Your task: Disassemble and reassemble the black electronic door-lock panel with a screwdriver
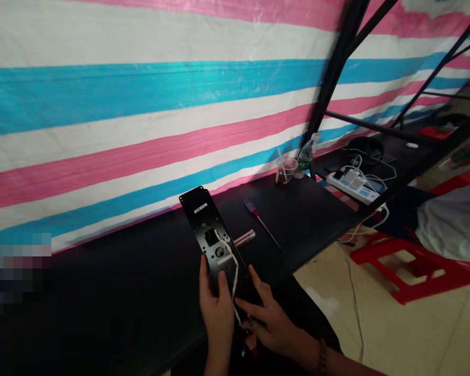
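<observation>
A long black door lock panel is tilted up over the table edge, its inner side with holes and a small white label facing me. My left hand is closed around its lower left side, thumb on the face. On the lower right side, my right hand grips the panel with fingers somewhat apart. A white cable runs down the panel between my hands. Something small and red shows beneath my right fingers; I cannot make out what it is.
On the black table, a screwdriver lies right of the panel near a small clear packet. Behind stand a plastic cup and a bottle. A power strip, metal frame and red stool are at right.
</observation>
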Demonstrator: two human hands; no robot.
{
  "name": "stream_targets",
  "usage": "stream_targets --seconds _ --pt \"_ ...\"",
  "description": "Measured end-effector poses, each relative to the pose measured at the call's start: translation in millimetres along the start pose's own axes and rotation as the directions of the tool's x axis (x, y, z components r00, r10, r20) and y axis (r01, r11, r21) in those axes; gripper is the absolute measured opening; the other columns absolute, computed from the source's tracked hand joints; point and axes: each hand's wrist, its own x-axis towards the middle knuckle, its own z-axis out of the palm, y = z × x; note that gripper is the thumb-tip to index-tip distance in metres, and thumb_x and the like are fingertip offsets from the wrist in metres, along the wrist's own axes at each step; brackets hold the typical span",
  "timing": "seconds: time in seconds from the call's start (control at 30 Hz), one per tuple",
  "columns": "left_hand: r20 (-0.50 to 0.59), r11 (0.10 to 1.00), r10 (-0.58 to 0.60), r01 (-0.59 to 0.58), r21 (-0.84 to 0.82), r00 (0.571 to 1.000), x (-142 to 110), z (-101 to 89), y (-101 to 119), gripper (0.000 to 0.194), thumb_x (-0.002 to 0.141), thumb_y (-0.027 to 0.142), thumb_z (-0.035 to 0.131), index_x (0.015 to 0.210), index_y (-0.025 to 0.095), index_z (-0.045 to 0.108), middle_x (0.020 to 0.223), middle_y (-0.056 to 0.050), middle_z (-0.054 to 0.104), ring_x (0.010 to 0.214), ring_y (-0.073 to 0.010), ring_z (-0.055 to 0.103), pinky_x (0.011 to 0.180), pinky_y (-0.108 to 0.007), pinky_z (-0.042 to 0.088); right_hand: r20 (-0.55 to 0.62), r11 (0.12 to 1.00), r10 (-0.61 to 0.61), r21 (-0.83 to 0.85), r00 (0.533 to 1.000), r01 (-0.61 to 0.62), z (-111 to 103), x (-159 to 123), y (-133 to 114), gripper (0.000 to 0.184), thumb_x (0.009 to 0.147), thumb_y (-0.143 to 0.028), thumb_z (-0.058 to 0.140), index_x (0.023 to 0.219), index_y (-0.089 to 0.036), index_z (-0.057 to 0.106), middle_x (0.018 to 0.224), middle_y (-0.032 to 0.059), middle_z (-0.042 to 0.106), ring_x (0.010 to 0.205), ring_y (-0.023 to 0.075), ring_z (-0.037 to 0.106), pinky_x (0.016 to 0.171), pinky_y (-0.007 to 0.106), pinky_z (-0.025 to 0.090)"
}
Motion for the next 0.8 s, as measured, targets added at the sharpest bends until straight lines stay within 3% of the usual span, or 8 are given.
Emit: stream_targets --seconds 0.2,0.43,0.6,0.8 --pt "0.024 0.998 0.063 -0.063 0.000 0.998 -1 -2.0 -9 0.067 0.088 0.040 0.063 0.149 0.026 0.041 0.145 -0.012 0.053 0.132 -0.0274 0.053 0.113 -0.044 0.041 0.003 0.995 -0.065 -0.071 0.998 0.066 2 -7 7 0.060 0.081 -0.009 0.065 0.138 -0.023 0.054 0.167 0.0118 0.003 0.153 0.0336 0.009 0.112 0.052 0.036" --pt "0.010 0.997 0.073 -0.074 0.031 0.997 1 0.3 -8 0.063 0.091 0.042 0.059 0.148 0.026 0.041 0.150 -0.011 0.049 0.137 -0.0268 0.049 0.115 -0.043 0.038 0.119 0.992 -0.047 -0.113 0.992 0.061 -4 7 9 0.048 0.086 -0.017 0.066 0.133 -0.024 0.058 0.161 0.0151 0.030 0.153 0.0298 0.013 0.108 0.049 0.040" --pt "0.004 0.999 0.024 -0.024 0.033 1.000 -2 1.2 -4 0.062 0.092 0.046 0.055 0.149 0.028 0.039 0.149 -0.010 0.050 0.136 -0.0263 0.049 0.115 -0.042 0.037 0.060 0.997 -0.044 -0.064 0.997 0.047 -9 7 4 0.044 0.085 -0.019 0.068 0.129 -0.021 0.060 0.157 0.0186 0.036 0.152 0.0321 0.019 0.107 0.053 0.041" --pt "0.016 0.996 0.065 -0.066 0.064 0.998 -3 0.4 -1 0.060 0.093 0.044 0.054 0.149 0.027 0.040 0.152 -0.009 0.046 0.139 -0.0252 0.045 0.116 -0.039 0.036 -0.067 0.998 -0.057 0.032 0.996 0.059 -12 -2 -2 0.022 0.081 -0.017 0.073 0.103 -0.021 0.068 0.147 0.0145 0.047 0.145 0.0332 0.032 0.107 0.054 0.043"
